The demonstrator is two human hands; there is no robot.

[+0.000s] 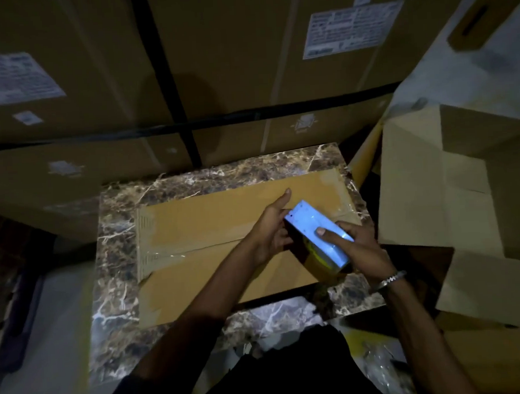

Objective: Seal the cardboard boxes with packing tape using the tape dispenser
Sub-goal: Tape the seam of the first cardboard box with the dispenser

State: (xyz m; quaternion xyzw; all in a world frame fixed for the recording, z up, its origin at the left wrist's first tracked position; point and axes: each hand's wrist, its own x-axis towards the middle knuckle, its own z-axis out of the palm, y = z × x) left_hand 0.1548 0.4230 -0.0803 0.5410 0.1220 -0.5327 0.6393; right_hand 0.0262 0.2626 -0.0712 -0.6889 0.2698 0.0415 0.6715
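A flat brown cardboard box (212,229) lies on a marble-patterned table (117,249), with clear tape along its centre seam and over its left end. My right hand (362,248) grips the tape dispenser (321,234), a pale blue metal body with a yellow-cored tape roll, held over the right part of the box; my forefinger lies on its top. My left hand (271,226) holds the dispenser's left side, with fingers stretched toward the box's far half. The part of the seam under both hands is hidden.
Large stacked cartons (215,63) with white labels and black straps stand right behind the table. An open pale carton (451,192) stands to the right, close to the box. A bracelet is on my right wrist. The scene is dim.
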